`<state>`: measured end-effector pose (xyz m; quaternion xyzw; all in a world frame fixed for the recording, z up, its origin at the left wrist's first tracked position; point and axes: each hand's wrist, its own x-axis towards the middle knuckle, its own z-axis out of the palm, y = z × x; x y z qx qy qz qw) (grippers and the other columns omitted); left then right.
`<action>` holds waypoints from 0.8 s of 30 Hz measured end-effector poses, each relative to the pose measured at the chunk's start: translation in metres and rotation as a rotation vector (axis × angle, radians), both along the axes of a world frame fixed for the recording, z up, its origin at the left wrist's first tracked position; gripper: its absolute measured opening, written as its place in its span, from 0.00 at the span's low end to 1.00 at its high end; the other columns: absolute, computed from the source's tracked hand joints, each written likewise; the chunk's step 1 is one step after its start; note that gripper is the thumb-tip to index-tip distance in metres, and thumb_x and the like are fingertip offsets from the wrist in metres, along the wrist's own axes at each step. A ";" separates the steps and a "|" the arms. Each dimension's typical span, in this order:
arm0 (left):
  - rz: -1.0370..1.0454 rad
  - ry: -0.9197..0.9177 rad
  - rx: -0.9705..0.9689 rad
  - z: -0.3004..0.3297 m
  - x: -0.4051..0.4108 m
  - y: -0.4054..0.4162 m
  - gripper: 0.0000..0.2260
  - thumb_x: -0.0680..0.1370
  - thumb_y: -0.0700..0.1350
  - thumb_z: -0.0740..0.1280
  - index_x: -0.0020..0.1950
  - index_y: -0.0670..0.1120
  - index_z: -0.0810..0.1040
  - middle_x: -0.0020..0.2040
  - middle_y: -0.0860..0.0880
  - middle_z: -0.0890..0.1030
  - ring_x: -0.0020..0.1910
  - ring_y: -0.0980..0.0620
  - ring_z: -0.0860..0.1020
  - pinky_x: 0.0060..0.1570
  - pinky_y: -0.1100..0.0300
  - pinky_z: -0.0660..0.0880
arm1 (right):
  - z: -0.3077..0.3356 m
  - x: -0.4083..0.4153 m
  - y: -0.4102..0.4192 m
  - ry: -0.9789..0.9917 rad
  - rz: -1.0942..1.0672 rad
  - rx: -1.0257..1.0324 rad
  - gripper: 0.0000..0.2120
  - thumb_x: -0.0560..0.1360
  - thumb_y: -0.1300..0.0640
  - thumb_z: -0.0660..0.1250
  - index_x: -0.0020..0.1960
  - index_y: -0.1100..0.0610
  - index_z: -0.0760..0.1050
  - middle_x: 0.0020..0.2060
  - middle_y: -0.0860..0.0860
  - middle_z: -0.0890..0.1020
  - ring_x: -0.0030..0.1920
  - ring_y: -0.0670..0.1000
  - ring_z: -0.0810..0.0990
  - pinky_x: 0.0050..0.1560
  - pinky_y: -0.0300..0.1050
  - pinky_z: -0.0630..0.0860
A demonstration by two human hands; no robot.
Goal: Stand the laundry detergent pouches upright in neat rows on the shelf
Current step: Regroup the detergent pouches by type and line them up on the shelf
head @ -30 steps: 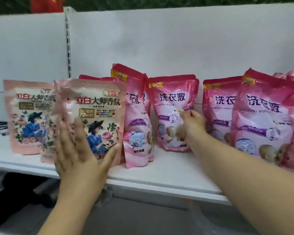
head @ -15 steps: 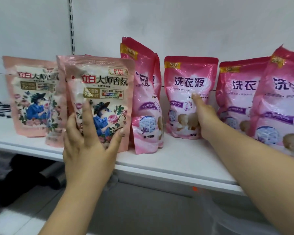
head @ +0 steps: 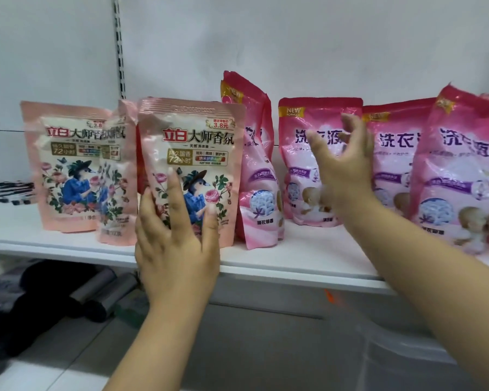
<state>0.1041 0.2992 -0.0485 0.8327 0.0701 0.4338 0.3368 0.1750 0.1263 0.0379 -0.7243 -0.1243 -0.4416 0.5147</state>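
Shelf [head: 308, 263]: white board, runs left to right, white back panel [head: 322, 46] behind, slotted upright [head: 121, 46] far left of centre.
Deep pink pouches: right half of shelf; far-right pouch [head: 463, 170] nearest and biggest, upright, slightly tilted; next pouch [head: 393, 153] behind it, partly hidden; centre pouch [head: 299, 176] upright against back panel; side-on pouch [head: 254, 170] left of it, turned edge toward camera, leaning a little.
Pale pink floral pouches: left half; front pouch [head: 192, 153] upright near shelf edge; left pouch [head: 65, 165] upright further back; middle pouch [head: 116, 179] between them, turned sideways, overlapped by front pouch.
Left hand [head: 175, 249]: grip around lower part of front pouch, fingers spread up its face, thumb at its right lower edge, pouch base on shelf.
Right hand [head: 347, 170]: in air in front of centre pouch, fingers loosely curved and spread, grip released, holding nothing; blurred, contact with pouch cannot tell.
Dark items [head: 9, 190]: far left on shelf, blurred.
Below shelf: dark rolled things [head: 102, 294], grey floor.
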 end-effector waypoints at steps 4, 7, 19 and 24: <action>-0.031 -0.031 0.021 0.000 0.001 0.003 0.28 0.70 0.66 0.44 0.67 0.67 0.38 0.72 0.39 0.54 0.70 0.38 0.55 0.65 0.40 0.58 | -0.011 0.001 0.043 0.567 0.422 0.108 0.46 0.60 0.29 0.67 0.70 0.54 0.63 0.64 0.51 0.72 0.62 0.53 0.72 0.63 0.54 0.68; -0.031 -0.040 0.061 -0.005 0.002 0.006 0.29 0.71 0.64 0.47 0.69 0.65 0.39 0.71 0.37 0.56 0.68 0.36 0.57 0.64 0.38 0.59 | -0.019 0.005 0.046 0.785 0.593 0.173 0.58 0.44 0.26 0.70 0.68 0.53 0.68 0.62 0.55 0.76 0.61 0.56 0.75 0.65 0.58 0.68; 0.001 -0.128 0.096 -0.004 0.004 0.008 0.30 0.73 0.60 0.54 0.71 0.61 0.42 0.63 0.30 0.65 0.59 0.31 0.68 0.56 0.36 0.66 | -0.025 -0.022 0.003 0.631 0.639 0.278 0.37 0.61 0.45 0.72 0.62 0.64 0.65 0.27 0.51 0.81 0.26 0.47 0.78 0.52 0.49 0.75; -0.013 -0.091 0.059 0.000 0.001 0.006 0.33 0.75 0.51 0.64 0.67 0.64 0.43 0.66 0.33 0.61 0.63 0.33 0.64 0.61 0.39 0.61 | -0.026 -0.031 -0.017 0.398 0.351 0.296 0.10 0.67 0.51 0.73 0.45 0.53 0.76 0.42 0.50 0.82 0.47 0.55 0.81 0.54 0.52 0.77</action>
